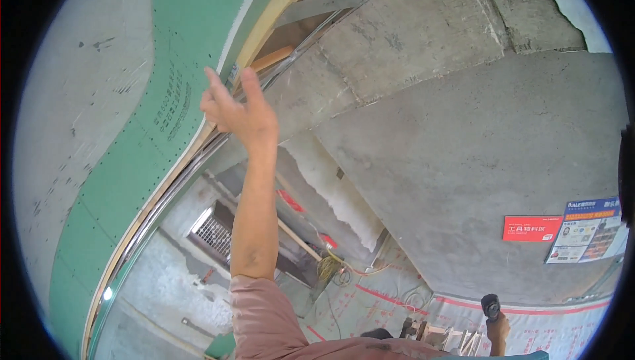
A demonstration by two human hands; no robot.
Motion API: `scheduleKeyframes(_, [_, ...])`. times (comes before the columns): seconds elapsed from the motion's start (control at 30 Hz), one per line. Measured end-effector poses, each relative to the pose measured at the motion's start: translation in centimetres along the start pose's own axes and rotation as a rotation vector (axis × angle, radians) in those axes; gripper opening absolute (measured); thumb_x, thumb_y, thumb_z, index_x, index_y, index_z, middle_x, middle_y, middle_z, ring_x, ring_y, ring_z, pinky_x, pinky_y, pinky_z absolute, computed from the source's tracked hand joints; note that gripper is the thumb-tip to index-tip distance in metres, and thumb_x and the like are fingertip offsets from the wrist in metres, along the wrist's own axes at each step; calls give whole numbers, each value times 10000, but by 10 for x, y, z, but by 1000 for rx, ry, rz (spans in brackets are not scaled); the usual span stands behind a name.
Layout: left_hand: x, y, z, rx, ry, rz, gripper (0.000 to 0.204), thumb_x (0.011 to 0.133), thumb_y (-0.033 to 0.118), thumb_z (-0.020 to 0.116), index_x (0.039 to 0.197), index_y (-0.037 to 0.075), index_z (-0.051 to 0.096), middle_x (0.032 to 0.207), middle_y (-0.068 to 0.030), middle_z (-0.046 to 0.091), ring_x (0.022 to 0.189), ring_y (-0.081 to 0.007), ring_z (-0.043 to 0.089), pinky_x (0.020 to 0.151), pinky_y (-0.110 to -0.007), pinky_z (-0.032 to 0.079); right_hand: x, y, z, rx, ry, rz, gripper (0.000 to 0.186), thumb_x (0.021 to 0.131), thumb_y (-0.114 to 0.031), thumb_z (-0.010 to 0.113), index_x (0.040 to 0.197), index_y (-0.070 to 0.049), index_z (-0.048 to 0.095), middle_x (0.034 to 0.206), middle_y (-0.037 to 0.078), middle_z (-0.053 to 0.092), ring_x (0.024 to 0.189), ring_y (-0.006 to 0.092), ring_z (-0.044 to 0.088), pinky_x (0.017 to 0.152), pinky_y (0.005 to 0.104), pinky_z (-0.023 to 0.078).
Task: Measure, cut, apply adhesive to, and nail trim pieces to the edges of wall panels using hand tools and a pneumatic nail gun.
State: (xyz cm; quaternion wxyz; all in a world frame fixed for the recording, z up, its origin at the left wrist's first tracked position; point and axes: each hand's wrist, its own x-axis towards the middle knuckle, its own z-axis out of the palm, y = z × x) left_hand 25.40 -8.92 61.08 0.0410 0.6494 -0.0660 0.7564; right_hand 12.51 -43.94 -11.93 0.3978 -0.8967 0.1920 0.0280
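Note:
My left hand (pixel 241 110) is raised high on a straight arm, at the curved edge of a green plasterboard (pixel 126 141) overhead. Its index finger and thumb stretch upward and apart, while the other fingers curl in part; I see nothing held in it. Whether the fingertips touch the board's edge I cannot tell. Low at the right, my right hand (pixel 498 327) grips a black power tool (pixel 490 306) that looks like a cordless drill, its head pointing up. A pale wooden strip (pixel 268 12) runs along the board's edge near my left hand.
A bare concrete beam (pixel 410 29) and a grey wall (pixel 489 161) rise on the right, with a red sign (pixel 531 228) and a poster (pixel 585 233). Below are a stepladder (pixel 450 339), coiled cables (pixel 334 269) and a covered floor (pixel 390 284).

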Motion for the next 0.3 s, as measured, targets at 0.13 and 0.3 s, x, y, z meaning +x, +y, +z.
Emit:
scheduleKeyframes(0.13, [-7, 29, 10, -13, 54, 102, 886, 906, 585, 597, 1524, 10, 330, 1246, -233, 422, 1205, -374, 365, 1056, -501, 242, -1, -14, -6, 46, -101, -10, 323, 691, -180, 721, 1008, -122, 717, 907, 203, 722, 902, 408, 689, 796, 502, 548])
scheduleKeyframes(0.3, [-10, 69, -5, 38, 11, 306, 904, 884, 598, 635, 1514, 11, 361, 1234, -244, 450, 1187, -367, 390, 1041, -506, 280, 21, -24, 13, 1, -271, -73, 436, 681, -236, 763, 1102, -144, 696, 976, 180, 730, 974, 398, 682, 873, 497, 536])
